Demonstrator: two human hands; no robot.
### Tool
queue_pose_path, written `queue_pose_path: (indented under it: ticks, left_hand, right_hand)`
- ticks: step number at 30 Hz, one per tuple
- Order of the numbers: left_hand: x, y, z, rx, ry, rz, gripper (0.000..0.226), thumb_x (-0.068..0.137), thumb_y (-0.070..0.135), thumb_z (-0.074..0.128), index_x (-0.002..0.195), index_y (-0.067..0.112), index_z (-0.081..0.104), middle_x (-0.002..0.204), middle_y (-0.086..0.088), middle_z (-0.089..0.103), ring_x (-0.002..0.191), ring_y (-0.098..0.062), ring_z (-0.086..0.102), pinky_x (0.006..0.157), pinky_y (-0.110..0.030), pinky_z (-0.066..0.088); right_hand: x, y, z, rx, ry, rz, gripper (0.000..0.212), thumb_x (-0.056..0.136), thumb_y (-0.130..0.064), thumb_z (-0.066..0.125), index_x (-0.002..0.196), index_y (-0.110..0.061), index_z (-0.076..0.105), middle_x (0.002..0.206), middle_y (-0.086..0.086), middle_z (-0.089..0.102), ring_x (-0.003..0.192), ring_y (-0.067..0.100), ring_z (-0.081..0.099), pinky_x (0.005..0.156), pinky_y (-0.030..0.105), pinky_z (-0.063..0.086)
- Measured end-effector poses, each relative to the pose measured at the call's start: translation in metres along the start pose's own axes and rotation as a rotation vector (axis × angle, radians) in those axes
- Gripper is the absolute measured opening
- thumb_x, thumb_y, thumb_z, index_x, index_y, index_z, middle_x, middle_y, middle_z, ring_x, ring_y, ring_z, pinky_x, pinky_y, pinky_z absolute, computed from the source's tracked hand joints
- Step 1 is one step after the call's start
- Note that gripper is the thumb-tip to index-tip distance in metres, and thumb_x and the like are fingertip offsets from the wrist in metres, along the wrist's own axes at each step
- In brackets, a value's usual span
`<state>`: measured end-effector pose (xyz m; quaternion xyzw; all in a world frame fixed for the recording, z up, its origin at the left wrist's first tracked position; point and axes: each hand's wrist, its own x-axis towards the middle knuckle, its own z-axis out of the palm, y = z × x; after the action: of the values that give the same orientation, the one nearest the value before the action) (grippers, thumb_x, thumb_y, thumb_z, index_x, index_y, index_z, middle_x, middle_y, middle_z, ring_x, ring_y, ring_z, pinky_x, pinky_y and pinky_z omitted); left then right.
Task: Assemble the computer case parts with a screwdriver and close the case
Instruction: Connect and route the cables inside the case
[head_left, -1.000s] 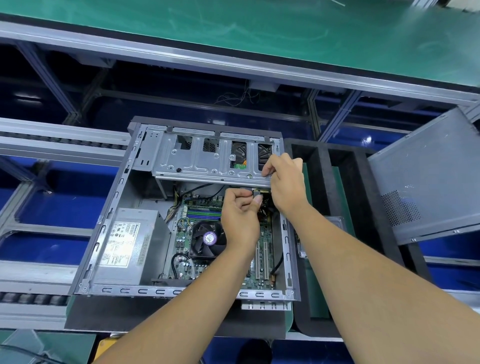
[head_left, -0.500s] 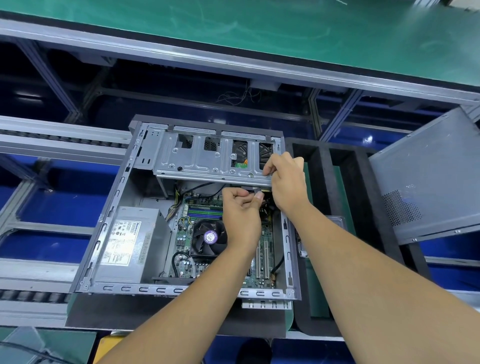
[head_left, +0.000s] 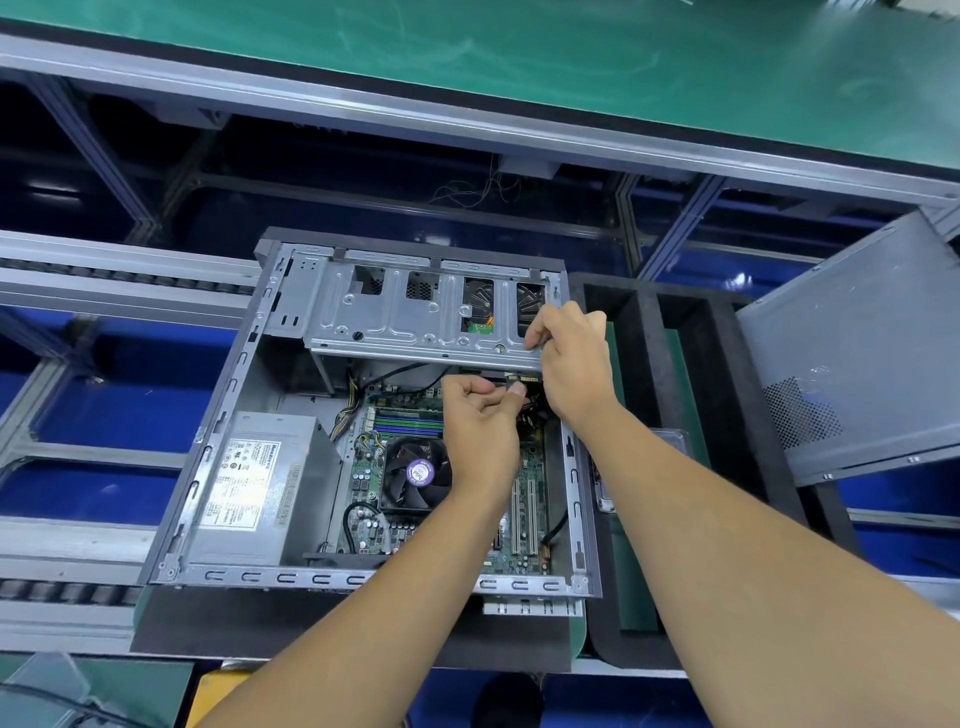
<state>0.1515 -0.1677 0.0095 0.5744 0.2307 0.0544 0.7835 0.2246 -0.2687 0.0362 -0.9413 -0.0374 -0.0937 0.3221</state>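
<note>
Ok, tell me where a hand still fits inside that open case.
Bare case floor between drive cage and power supply. Crowded around the CPU fan and under both hands.

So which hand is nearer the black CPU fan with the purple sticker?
Left. The left hand hangs just above-right of the fan; the right hand grips the drive cage edge farther up.

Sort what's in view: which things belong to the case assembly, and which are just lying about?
In the job: open computer case, drive cage gripped by the right hand, left hand at a connector, side panel.

Lying about: foam tray, green bench.
</note>
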Motion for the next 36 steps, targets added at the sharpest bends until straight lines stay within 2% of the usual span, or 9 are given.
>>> queue_pose_path:
  ticks: [8,14,19,22,25,27,29,32,36]
  left_hand:
    - [0.003,-0.002,0.001,0.085,0.027,0.021,0.031,0.089,0.013,0.076,0.095,0.021,0.046,0.09,-0.01,0.074,0.084,-0.018,0.073,0.08,-0.031,0.054]
    - [0.009,0.0,0.002,0.114,0.07,0.025,0.047,0.086,0.004,0.077,0.092,0.022,0.034,0.085,-0.012,0.072,0.073,-0.008,0.07,0.078,-0.029,0.053]
    - [0.016,0.006,0.0,0.09,0.067,-0.079,0.054,0.08,0.002,0.081,0.093,0.023,0.033,0.076,-0.001,0.073,0.085,-0.015,0.071,0.087,-0.035,0.051]
    - [0.017,0.011,0.001,0.087,0.076,-0.119,0.054,0.08,0.001,0.082,0.096,0.023,0.035,0.085,-0.007,0.074,0.089,-0.016,0.07,0.077,-0.023,0.047]
    - [0.022,0.019,0.003,0.075,0.074,-0.187,0.058,0.078,0.001,0.083,0.11,0.01,0.035,0.093,-0.014,0.072,0.082,-0.012,0.068,0.054,-0.009,0.045]
    - [0.026,0.024,0.003,0.079,0.07,-0.237,0.06,0.076,0.001,0.084,0.113,0.004,0.037,0.099,-0.013,0.068,0.086,-0.014,0.068,0.058,-0.013,0.047]
    - [0.028,0.026,0.001,0.122,0.037,-0.26,0.06,0.077,0.003,0.085,0.112,0.002,0.037,0.103,-0.011,0.065,0.09,-0.014,0.067,0.063,-0.018,0.046]
    - [0.026,0.027,-0.008,0.194,-0.072,-0.194,0.059,0.084,0.009,0.081,0.112,0.007,0.029,0.091,-0.002,0.065,0.08,-0.001,0.066,0.057,-0.009,0.046]
    - [0.015,0.029,-0.015,0.36,-0.237,-0.156,0.067,0.084,0.035,0.082,0.112,0.011,0.026,0.099,-0.001,0.066,0.098,-0.012,0.064,0.071,-0.017,0.046]
  right_hand:
    - [-0.001,0.0,0.0,0.015,-0.001,-0.007,0.045,0.077,0.011,0.03,0.082,-0.022,0.06,0.089,-0.01,0.052,0.096,0.021,0.04,0.082,0.054,0.046]
    - [-0.001,0.002,0.001,0.027,-0.002,-0.012,0.047,0.074,0.009,0.026,0.083,-0.021,0.06,0.091,-0.006,0.054,0.098,0.024,0.041,0.083,0.053,0.047]
    - [-0.003,0.003,0.004,-0.004,-0.013,-0.013,0.047,0.074,0.01,0.025,0.085,-0.021,0.058,0.092,-0.005,0.053,0.097,0.024,0.038,0.08,0.053,0.047]
    - [-0.002,0.004,0.004,0.001,-0.016,-0.016,0.047,0.074,0.009,0.024,0.086,-0.021,0.058,0.092,-0.006,0.052,0.096,0.023,0.037,0.081,0.052,0.047]
    - [-0.002,0.005,0.005,0.01,-0.013,-0.017,0.047,0.072,0.002,0.02,0.085,-0.022,0.058,0.09,-0.008,0.051,0.096,0.023,0.037,0.081,0.052,0.047]
    - [-0.002,0.004,0.005,0.009,-0.011,-0.021,0.049,0.07,0.0,0.017,0.085,-0.022,0.058,0.09,-0.009,0.049,0.097,0.023,0.038,0.081,0.052,0.047]
    - [-0.001,0.004,0.005,0.011,-0.012,-0.024,0.049,0.069,-0.001,0.017,0.085,-0.021,0.059,0.089,-0.009,0.048,0.097,0.023,0.038,0.082,0.052,0.046]
    - [0.0,0.006,0.006,0.045,-0.011,-0.022,0.05,0.069,-0.002,0.017,0.084,-0.022,0.06,0.086,-0.014,0.047,0.098,0.02,0.036,0.083,0.049,0.046]
    - [0.0,0.008,0.008,0.084,0.001,-0.011,0.048,0.071,0.004,0.022,0.082,-0.024,0.06,0.085,-0.015,0.047,0.096,0.017,0.035,0.084,0.048,0.046]
